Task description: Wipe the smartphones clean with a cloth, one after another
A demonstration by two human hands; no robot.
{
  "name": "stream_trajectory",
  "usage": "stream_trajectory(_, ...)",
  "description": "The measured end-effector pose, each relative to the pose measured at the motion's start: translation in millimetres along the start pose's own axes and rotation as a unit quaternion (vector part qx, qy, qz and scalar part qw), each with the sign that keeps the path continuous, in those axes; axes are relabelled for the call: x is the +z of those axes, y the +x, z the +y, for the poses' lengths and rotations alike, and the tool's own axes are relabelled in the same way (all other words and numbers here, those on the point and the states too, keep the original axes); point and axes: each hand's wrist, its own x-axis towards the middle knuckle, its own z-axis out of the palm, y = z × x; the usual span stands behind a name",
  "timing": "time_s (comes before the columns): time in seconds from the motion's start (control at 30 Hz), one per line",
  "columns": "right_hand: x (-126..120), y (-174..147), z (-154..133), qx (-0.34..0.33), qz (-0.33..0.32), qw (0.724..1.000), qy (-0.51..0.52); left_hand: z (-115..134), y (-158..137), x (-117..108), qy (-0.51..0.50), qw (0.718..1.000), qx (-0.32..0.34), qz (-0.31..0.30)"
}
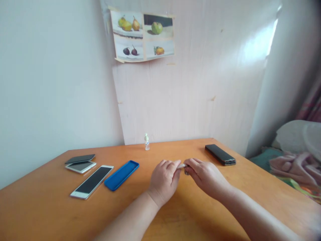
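Above the middle of the table, my left hand [164,180] is closed, with thumb and fingers pinched on one end of a small whitish thing [182,166]. Across from it, my right hand [207,175] is closed on the other end. Only a short strip of the thing shows between the fingers, so its kind is hidden. To the left of my hands lies a blue phone case [121,175], hollow side up. Beside the case is a white smartphone [92,181] with a dark screen, face up.
At the far left, a dark flat cover [80,158] leans over a smaller white phone [82,166]. A small clear bottle [146,144] stands near the back edge. Several dark phones are stacked [220,154] at the right. Bedding [296,167] lies beyond the wooden table's [45,207] right edge.
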Motion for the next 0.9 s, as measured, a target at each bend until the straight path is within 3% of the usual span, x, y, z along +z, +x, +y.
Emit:
stream_trajectory(0.13,3.1,1.7,10.3,0.025,0.014,0.999,0.046,2.5,-0.9,0.3,0.016,0.997,-0.045,-0.057)
stream_trajectory(0.27,6.6,5.0,31.0,0.127,0.104,0.983,0.084,0.1,-4.6,7.4,0.000,0.991,-0.099,-0.086)
stream_trajectory(0.4,13.3,6.3,36.6,0.194,0.134,0.960,0.152,-1.0,-7.8,14.4,-0.016,0.986,-0.127,-0.109)
stream_trajectory(0.53,24.4,4.7,15.9,0.127,0.124,0.972,0.156,0.0,-8.9,16.4,-0.023,0.981,-0.138,-0.135)
stream_trajectory(0.7,36.6,2.4,-6.0,0.025,0.083,0.986,0.145,-1.0,-8.5,17.2,-0.038,0.982,-0.133,-0.126)
stream_trajectory(0.8,37.3,4.0,6.3,0.037,0.094,0.986,0.132,-2.3,-8.7,19.4,-0.039,0.984,-0.129,-0.116)
stream_trajectory(0.9,31.2,6.5,34.5,0.103,0.136,0.981,0.091,-3.0,-9.2,21.7,-0.027,0.985,-0.131,-0.109)
